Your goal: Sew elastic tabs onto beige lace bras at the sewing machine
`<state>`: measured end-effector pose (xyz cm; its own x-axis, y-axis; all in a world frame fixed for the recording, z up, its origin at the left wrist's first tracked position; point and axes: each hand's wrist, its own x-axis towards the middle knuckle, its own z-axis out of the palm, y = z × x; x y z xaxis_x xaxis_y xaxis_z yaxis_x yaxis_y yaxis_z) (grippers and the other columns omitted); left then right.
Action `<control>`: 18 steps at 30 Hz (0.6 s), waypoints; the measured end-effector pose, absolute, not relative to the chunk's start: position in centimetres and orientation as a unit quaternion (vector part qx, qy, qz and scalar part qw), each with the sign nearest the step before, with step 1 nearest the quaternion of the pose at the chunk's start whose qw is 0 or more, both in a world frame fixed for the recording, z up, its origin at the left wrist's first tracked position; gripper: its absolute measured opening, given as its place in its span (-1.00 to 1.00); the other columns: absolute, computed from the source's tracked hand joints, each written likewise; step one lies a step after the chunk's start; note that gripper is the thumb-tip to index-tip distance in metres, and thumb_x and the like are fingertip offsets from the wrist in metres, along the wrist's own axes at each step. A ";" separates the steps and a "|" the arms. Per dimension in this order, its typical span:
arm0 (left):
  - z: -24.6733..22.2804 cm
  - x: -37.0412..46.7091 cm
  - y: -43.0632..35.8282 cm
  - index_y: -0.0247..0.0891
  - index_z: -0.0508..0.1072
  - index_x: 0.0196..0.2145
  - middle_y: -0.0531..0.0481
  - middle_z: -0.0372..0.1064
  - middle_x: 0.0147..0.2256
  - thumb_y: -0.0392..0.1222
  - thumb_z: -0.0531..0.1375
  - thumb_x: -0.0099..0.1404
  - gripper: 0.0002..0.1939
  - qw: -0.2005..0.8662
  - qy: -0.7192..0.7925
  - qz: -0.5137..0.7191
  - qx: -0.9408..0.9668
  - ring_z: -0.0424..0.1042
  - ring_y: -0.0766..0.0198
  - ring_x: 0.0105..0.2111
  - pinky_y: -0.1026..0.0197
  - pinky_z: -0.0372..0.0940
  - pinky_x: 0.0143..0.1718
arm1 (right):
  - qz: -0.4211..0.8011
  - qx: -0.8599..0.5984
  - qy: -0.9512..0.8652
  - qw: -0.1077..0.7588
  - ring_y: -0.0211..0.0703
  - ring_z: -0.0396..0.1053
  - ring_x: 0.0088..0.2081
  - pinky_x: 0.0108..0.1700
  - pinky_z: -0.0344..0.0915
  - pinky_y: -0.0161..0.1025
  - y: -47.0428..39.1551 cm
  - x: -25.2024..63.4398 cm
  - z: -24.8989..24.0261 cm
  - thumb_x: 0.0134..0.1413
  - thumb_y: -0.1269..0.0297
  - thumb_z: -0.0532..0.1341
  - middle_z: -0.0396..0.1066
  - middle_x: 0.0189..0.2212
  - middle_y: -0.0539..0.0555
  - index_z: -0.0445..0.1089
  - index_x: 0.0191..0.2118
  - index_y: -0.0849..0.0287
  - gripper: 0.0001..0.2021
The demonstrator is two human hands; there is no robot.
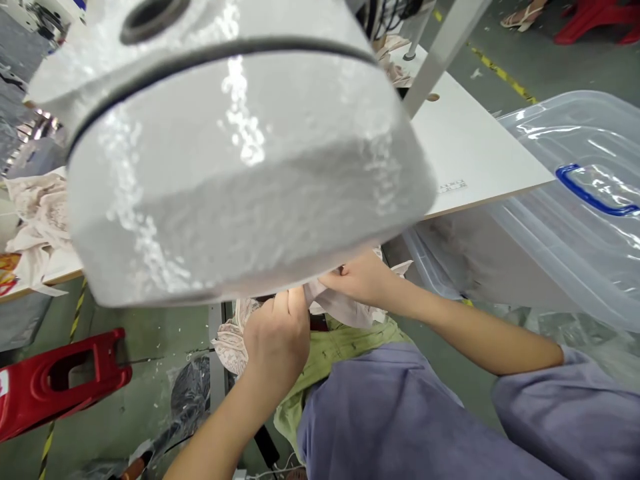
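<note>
Under the rounded white machine head (270,200), which fills much of the view, both my hands hold pale pink fabric (345,308). My left hand (280,330) is closed on the fabric's left side, its fingertips partly hidden by the machine. To its right, my right hand (363,280) pinches the same fabric between thumb and fingers. Patterned lace-like fabric (233,343) hangs bunched beside my left hand. Whatever lies directly beneath the machine head is hidden.
A white tabletop (475,147) extends right, beside a clear plastic bin (575,233) with a blue handle (595,193). More pale fabric (43,213) is piled at the left. A red stool (65,380) stands on the floor. A person's foot (523,17) shows far right.
</note>
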<state>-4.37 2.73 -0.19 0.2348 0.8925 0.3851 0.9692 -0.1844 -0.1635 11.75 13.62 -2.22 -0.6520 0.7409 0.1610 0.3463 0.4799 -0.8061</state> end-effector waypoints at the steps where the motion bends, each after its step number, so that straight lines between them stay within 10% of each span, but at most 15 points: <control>1: -0.2 -4.3 2.8 -0.28 0.41 -0.03 0.09 0.22 -0.64 -0.39 0.12 0.33 -0.73 0.194 -0.612 -0.108 -0.759 0.19 0.27 -0.67 0.16 -0.11 -0.64 | 0.388 -0.329 -0.817 0.271 0.07 0.39 -0.04 0.00 0.38 -0.04 14.0 11.6 -2.0 0.17 0.34 0.11 0.44 -0.19 0.14 0.50 -0.07 0.14 -0.72; 18: -0.6 -4.6 2.3 -0.19 0.46 0.03 0.08 0.21 -0.68 -0.34 0.04 0.33 -0.63 0.106 -0.678 -0.050 -0.725 0.08 0.31 -0.73 0.18 -0.27 -0.63 | 0.359 -0.300 -0.826 0.314 0.02 0.43 0.12 0.17 0.43 -0.03 15.8 11.2 -2.4 0.11 0.38 0.19 0.48 0.10 0.01 0.56 -0.01 0.01 -0.65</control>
<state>-4.60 2.30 -0.62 0.0747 0.9732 0.2173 0.9947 -0.0572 -0.0858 11.23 15.78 -2.37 -0.6235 0.7206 0.3034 0.2704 0.5629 -0.7811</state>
